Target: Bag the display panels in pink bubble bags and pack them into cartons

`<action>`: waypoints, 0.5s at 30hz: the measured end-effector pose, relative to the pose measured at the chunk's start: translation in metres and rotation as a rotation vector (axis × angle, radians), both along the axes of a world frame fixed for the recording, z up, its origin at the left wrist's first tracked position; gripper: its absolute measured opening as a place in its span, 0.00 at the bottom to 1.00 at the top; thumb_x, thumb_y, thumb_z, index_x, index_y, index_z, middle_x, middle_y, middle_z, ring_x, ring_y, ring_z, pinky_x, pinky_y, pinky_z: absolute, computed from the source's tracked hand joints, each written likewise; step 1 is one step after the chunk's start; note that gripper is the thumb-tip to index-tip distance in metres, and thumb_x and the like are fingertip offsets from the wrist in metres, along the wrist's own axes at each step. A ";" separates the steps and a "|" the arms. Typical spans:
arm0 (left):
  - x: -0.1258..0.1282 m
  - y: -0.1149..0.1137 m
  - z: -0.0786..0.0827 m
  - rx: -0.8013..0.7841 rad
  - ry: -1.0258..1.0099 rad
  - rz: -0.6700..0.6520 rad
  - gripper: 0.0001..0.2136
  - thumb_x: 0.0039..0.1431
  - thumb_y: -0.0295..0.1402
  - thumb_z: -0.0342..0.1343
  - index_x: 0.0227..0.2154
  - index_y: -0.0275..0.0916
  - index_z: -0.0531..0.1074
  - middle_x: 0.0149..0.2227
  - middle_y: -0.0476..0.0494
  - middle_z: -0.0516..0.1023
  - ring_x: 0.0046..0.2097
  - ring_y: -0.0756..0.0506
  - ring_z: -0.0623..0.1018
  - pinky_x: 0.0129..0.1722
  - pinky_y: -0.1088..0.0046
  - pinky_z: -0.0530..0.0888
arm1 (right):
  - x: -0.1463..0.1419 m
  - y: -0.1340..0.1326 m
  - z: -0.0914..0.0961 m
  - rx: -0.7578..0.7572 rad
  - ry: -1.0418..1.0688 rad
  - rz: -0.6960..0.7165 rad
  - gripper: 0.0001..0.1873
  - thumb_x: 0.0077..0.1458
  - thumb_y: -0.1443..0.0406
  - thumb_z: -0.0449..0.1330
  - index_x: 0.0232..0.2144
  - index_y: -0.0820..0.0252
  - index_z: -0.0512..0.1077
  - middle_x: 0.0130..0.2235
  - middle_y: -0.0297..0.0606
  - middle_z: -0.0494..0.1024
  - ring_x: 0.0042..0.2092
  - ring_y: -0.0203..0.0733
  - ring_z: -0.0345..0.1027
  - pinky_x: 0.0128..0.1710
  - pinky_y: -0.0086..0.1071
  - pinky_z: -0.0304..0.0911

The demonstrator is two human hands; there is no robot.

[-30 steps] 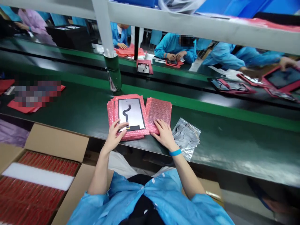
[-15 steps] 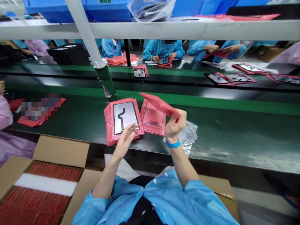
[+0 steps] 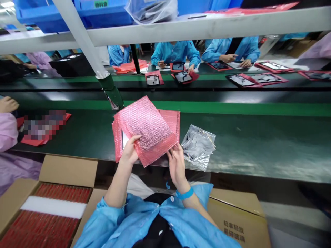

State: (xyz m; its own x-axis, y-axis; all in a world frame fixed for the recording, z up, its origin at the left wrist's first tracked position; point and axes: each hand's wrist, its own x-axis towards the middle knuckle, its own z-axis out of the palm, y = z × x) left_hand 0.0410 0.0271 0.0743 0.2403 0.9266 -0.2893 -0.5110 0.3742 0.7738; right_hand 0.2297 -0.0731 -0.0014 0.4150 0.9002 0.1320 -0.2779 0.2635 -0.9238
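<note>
A pink bubble-wrap bag (image 3: 147,127) is held tilted above the bench, its flap edge toward me. My left hand (image 3: 131,150) grips its lower left edge, thumb on top and the other fingers underneath. At the bag's lower right corner, my right hand (image 3: 177,163) has its fingertips on the edge. Beneath the bag lies a stack of pink bubble-wrap bags (image 3: 117,146); a strip of a display panel (image 3: 124,138) shows on top, the rest hidden. Another bubble-wrap bag (image 3: 173,119) lies behind, partly covered.
A clear bag of grey flex cables (image 3: 198,143) lies right of my right hand on the green bench (image 3: 258,137). An open carton (image 3: 68,168) full of red packs stands lower left, a closed carton (image 3: 238,217) lower right. A white post (image 3: 77,38) rises behind. Co-workers sit opposite.
The bubble-wrap bag has come down from my raised right hand to above the stack, now spread flat. My left hand has left the display panel and taken the bag's edge.
</note>
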 end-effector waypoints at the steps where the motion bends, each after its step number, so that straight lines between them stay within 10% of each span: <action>1: -0.003 0.000 0.003 0.018 -0.005 0.018 0.11 0.55 0.32 0.64 0.42 0.39 0.80 0.43 0.41 0.90 0.56 0.32 0.87 0.62 0.48 0.83 | -0.004 0.003 0.002 -0.035 0.109 0.136 0.28 0.70 0.48 0.59 0.67 0.46 0.66 0.63 0.46 0.78 0.64 0.53 0.75 0.65 0.57 0.73; 5: -0.015 0.003 0.019 0.131 0.008 0.087 0.12 0.52 0.31 0.62 0.41 0.41 0.81 0.44 0.43 0.90 0.60 0.33 0.86 0.65 0.49 0.81 | -0.015 0.014 0.014 -0.095 0.361 0.559 0.26 0.62 0.45 0.67 0.57 0.45 0.72 0.58 0.41 0.83 0.59 0.52 0.79 0.63 0.57 0.76; 15: -0.031 0.008 0.058 0.258 0.002 0.151 0.12 0.65 0.39 0.64 0.46 0.40 0.83 0.52 0.43 0.89 0.66 0.33 0.81 0.68 0.50 0.79 | -0.039 0.040 0.022 -0.128 0.607 0.714 0.24 0.51 0.52 0.79 0.43 0.48 0.73 0.46 0.32 0.87 0.47 0.47 0.83 0.62 0.60 0.76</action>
